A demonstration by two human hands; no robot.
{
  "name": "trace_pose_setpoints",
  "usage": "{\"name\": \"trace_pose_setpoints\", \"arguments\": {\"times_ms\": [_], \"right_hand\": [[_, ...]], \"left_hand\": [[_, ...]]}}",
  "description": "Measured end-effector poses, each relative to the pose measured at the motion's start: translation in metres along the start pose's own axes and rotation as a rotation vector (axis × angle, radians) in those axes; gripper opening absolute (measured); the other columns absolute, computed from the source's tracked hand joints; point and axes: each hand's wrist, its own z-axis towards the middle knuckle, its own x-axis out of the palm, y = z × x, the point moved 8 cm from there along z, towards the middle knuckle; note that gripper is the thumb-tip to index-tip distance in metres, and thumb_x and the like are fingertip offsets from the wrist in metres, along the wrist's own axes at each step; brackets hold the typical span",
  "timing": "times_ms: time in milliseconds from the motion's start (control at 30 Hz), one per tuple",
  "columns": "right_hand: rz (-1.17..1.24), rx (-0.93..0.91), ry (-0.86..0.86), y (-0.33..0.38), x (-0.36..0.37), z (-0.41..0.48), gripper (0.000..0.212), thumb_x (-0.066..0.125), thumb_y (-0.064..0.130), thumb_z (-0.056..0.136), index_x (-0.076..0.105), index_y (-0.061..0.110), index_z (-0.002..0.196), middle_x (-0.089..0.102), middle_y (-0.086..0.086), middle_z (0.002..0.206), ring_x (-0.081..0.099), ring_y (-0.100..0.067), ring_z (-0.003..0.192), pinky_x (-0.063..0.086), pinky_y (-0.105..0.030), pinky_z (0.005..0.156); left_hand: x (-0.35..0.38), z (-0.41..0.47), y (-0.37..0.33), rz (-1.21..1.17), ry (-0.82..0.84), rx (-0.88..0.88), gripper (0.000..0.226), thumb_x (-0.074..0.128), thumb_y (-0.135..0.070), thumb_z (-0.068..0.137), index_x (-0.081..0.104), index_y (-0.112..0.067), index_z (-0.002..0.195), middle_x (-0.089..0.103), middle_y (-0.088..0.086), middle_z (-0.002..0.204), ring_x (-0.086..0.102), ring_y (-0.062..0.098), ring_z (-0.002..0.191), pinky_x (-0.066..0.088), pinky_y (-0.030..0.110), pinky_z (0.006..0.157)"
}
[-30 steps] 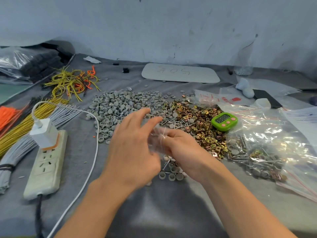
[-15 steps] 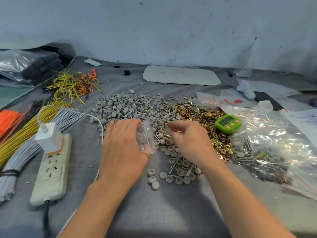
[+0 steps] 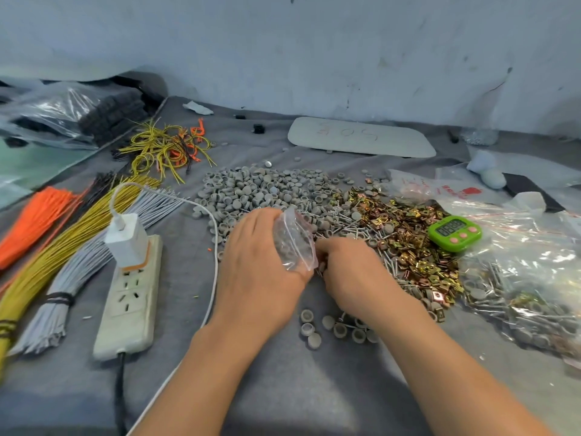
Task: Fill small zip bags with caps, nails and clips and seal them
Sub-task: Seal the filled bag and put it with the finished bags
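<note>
Our zip bag (image 3: 294,243) sat by the gray caps (image 3: 251,190), gripped in our left hand (image 3: 261,278). Our right hand (image 3: 352,275) had left it and dug among them (holding what, we couldn't tell), so filling seemed to start.

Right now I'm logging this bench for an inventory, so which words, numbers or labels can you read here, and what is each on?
"505" or "SOS": faint handwriting on the white board by the wall; I cannot tell which.
Green timer: digits on its display, too blurred to read.
Clear bag behind the timer: red print, too blurred to read.
Nothing else carries readable text.
</note>
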Motion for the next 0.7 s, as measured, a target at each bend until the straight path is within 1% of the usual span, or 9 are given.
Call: {"name": "trace_pose_setpoints", "arguments": {"times_ms": [67, 167, 233, 300, 400, 467, 533, 600, 700], "right_hand": [[-0.010, -0.007, -0.005, 0.002, -0.001, -0.001, 0.035, 0.054, -0.006, 0.080, 0.067, 0.024, 0.092, 0.066, -0.002, 0.086, 0.063, -0.027, 0.082, 0.045, -0.030, 0.063], [0.023, -0.005, -0.036, -0.005, -0.007, -0.003, 0.033, 0.064, -0.004, 0.082, 0.076, 0.025, 0.092, 0.074, -0.003, 0.092, 0.070, -0.025, 0.087, 0.059, -0.034, 0.077], [0.110, 0.004, -0.082, -0.011, -0.011, -0.006, 0.028, 0.065, -0.002, 0.086, 0.079, 0.022, 0.090, 0.078, -0.003, 0.091, 0.073, -0.022, 0.082, 0.060, -0.029, 0.070], [0.238, 0.029, -0.153, -0.020, -0.016, -0.010, 0.025, 0.066, 0.002, 0.093, 0.080, 0.023, 0.088, 0.078, 0.006, 0.090, 0.071, -0.008, 0.071, 0.055, -0.017, 0.058], [0.476, 0.067, -0.194, -0.038, -0.023, -0.015, 0.026, 0.073, 0.011, 0.094, 0.080, 0.035, 0.086, 0.074, 0.019, 0.081, 0.068, 0.001, 0.058, 0.051, -0.012, 0.050], [0.596, 0.070, -0.171, -0.045, -0.025, -0.017, 0.028, 0.073, 0.008, 0.093, 0.081, 0.034, 0.085, 0.077, 0.015, 0.074, 0.072, 0.000, 0.062, 0.057, -0.015, 0.058], [0.593, 0.067, -0.154, -0.049, -0.025, -0.021, 0.029, 0.073, 0.007, 0.093, 0.080, 0.034, 0.083, 0.075, 0.016, 0.069, 0.072, 0.002, 0.063, 0.052, -0.010, 0.056], [0.537, 0.070, -0.182, -0.051, -0.026, -0.024, 0.031, 0.075, 0.010, 0.092, 0.078, 0.037, 0.078, 0.072, 0.016, 0.064, 0.066, 0.007, 0.058, 0.044, -0.006, 0.049], [0.470, 0.047, -0.228, -0.050, -0.032, -0.028, 0.034, 0.074, 0.011, 0.093, 0.077, 0.041, 0.076, 0.068, 0.022, 0.070, 0.065, 0.008, 0.065, 0.045, -0.006, 0.051]], "left_hand": [[0.000, 0.000, 0.005, -0.010, -0.004, -0.032, 0.041, 0.077, -0.031, 0.080, 0.057, -0.024, 0.114, 0.056, -0.008, 0.109, 0.051, 0.016, 0.106, 0.043, 0.034, 0.094], [-0.003, 0.001, 0.011, 0.005, -0.014, -0.071, 0.044, 0.077, -0.033, 0.080, 0.055, -0.025, 0.117, 0.056, -0.008, 0.110, 0.052, 0.017, 0.106, 0.043, 0.033, 0.092], [-0.008, 0.002, 0.016, 0.030, -0.033, -0.103, 0.052, 0.074, -0.039, 0.077, 0.054, -0.024, 0.123, 0.056, -0.006, 0.115, 0.051, 0.018, 0.110, 0.043, 0.034, 0.094], [-0.018, 0.002, 0.018, 0.076, -0.091, -0.094, 0.062, 0.074, -0.040, 0.075, 0.051, -0.021, 0.130, 0.055, -0.002, 0.123, 0.049, 0.019, 0.117, 0.043, 0.036, 0.102], [-0.023, 0.003, 0.011, 0.211, -0.164, -0.015, 0.074, 0.084, -0.026, 0.075, 0.047, -0.014, 0.138, 0.053, 0.006, 0.139, 0.044, 0.025, 0.135, 0.033, 0.041, 0.120], [-0.012, 0.006, 0.008, 0.332, -0.086, 0.032, 0.076, 0.084, -0.022, 0.075, 0.046, -0.015, 0.141, 0.048, 0.007, 0.147, 0.037, 0.026, 0.143, 0.023, 0.040, 0.125], [0.006, 0.005, 0.008, 0.435, 0.045, 0.071, 0.076, 0.080, -0.022, 0.077, 0.045, -0.017, 0.144, 0.043, 0.005, 0.153, 0.030, 0.026, 0.148, 0.014, 0.039, 0.127], [0.019, 0.003, 0.010, 0.459, 0.121, 0.087, 0.073, 0.075, -0.019, 0.080, 0.044, -0.019, 0.146, 0.040, 0.004, 0.155, 0.025, 0.025, 0.149, 0.012, 0.038, 0.128], [0.025, 0.005, 0.011, 0.451, 0.141, 0.083, 0.070, 0.070, -0.016, 0.082, 0.043, -0.022, 0.146, 0.039, 0.001, 0.155, 0.025, 0.023, 0.149, 0.013, 0.037, 0.128]]}}
